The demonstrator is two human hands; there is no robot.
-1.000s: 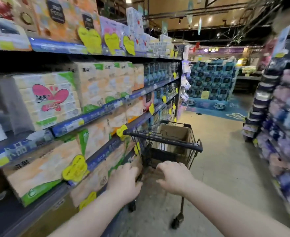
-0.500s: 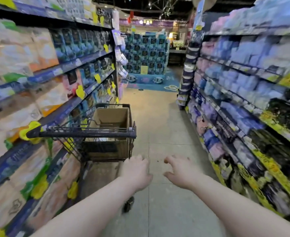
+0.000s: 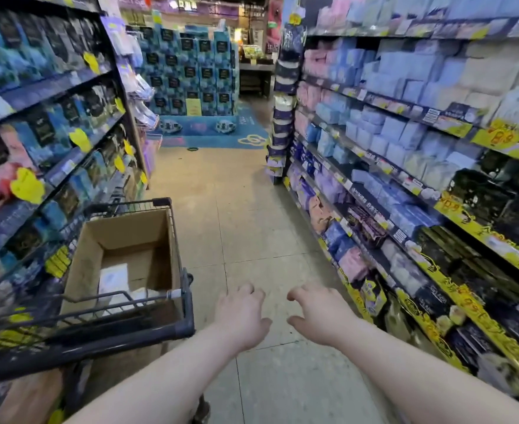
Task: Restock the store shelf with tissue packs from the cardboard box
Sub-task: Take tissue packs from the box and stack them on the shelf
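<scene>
Head view: left hand (image 3: 241, 316) and right hand (image 3: 319, 316) are hanging loose, holding nothing; cardboard box (image 3: 123, 237) is sitting in cart (image 3: 148, 332) at nine o'clock, likely for easy reaching

Brown cardboard box (image 3: 123, 255), dark blue cart (image 3: 148, 335), yellow tags (image 3: 27, 185).

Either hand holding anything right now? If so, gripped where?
Nothing held. Left hand and right hand are both empty, fingers loosely curled, clear of the cart.

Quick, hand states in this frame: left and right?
Left hand: open, fingers loosely curled, holding nothing.
Right hand: open, fingers loosely curled, holding nothing.
</scene>
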